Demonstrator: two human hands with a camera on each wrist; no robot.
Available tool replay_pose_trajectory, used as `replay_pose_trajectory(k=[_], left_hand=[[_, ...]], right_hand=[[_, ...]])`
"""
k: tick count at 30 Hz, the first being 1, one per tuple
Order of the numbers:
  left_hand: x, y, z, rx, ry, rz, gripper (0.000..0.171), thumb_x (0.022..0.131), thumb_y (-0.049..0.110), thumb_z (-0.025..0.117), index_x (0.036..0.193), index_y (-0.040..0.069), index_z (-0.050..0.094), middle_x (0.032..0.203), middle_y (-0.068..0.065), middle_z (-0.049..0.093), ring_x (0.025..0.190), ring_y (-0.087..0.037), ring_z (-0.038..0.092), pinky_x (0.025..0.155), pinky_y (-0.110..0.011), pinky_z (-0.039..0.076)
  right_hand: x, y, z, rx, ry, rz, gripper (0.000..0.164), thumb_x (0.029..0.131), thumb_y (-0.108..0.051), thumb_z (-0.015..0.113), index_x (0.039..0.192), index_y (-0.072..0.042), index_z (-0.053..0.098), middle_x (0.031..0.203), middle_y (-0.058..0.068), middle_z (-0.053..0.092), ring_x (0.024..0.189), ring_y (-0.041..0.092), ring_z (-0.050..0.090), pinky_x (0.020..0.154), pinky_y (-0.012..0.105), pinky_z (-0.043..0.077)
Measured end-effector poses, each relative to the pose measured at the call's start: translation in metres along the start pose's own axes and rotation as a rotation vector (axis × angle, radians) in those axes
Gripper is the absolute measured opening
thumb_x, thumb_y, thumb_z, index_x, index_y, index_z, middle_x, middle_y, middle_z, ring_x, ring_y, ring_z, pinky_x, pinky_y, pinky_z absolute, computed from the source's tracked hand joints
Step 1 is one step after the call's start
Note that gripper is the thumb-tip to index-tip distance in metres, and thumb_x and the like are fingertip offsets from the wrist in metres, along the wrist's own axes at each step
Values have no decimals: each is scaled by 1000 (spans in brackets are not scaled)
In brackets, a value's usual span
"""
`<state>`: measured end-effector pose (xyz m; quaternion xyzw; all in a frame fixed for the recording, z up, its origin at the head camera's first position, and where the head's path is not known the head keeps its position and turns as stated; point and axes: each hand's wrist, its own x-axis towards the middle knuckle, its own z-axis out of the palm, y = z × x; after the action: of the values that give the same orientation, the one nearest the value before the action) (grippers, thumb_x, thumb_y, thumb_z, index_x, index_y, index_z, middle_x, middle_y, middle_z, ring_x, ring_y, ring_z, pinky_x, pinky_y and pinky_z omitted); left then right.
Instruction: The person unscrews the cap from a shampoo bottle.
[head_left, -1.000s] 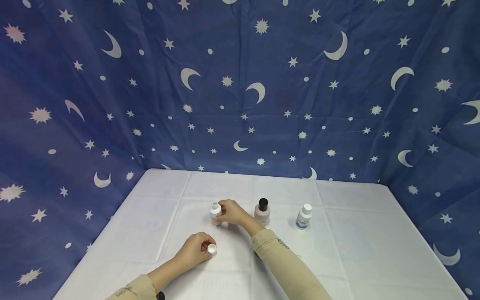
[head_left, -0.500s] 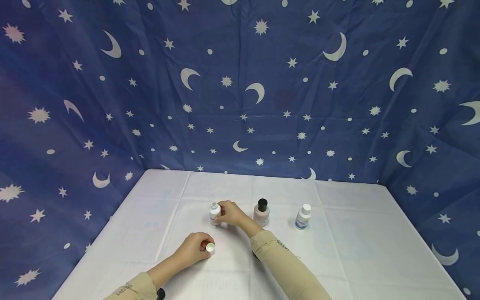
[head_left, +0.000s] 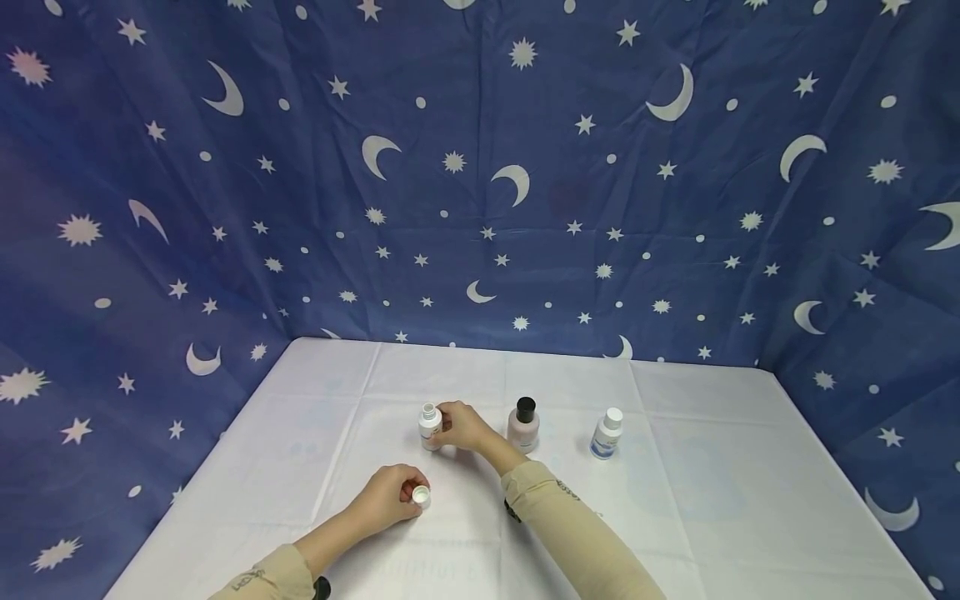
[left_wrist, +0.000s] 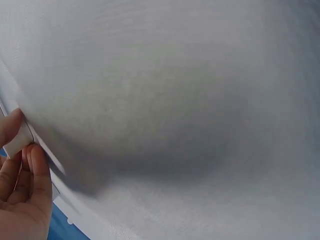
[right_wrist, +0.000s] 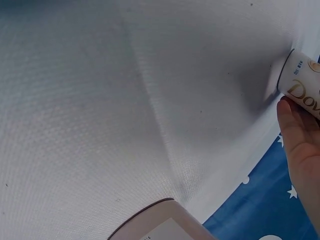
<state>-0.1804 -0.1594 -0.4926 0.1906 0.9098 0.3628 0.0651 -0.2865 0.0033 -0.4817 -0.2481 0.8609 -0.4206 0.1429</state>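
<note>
My left hand (head_left: 389, 497) pinches a small white screw cap (head_left: 422, 497) between thumb and fingers, its hollow underside showing. The same cap (left_wrist: 20, 140) appears at the left edge of the left wrist view. Farther back, my right hand (head_left: 461, 426) grips a small white Dove bottle (head_left: 430, 426) from its right side. That bottle is upright with its neck uncapped. In the right wrist view the bottle's label (right_wrist: 305, 92) reads "Dove", and the fingers lie along its side.
Just right of my right hand stands a pale pink bottle (head_left: 523, 429) with a black cap. Farther right is a white bottle (head_left: 606, 435) with a blue label and white cap. A white cloth covers the table (head_left: 705, 467); a blue star-and-moon curtain (head_left: 480, 167) hangs behind.
The cap in my left hand has shifted very slightly to the left. My right hand and the Dove bottle have stayed in place.
</note>
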Motion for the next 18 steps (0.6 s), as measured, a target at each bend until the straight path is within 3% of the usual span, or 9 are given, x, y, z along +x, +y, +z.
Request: replay_pose_trajectory(k=[18], left_hand=[[-1,-2,1,-19,13,-9,26,69,-5,76,93,-1,67,78,1,57,68,-6,48,58,-16,43]], right_hand=[[-4,6,4,39,20,25,53,76,-3,75,123,5,53,115,19,63,104,31,63,92,37,52]])
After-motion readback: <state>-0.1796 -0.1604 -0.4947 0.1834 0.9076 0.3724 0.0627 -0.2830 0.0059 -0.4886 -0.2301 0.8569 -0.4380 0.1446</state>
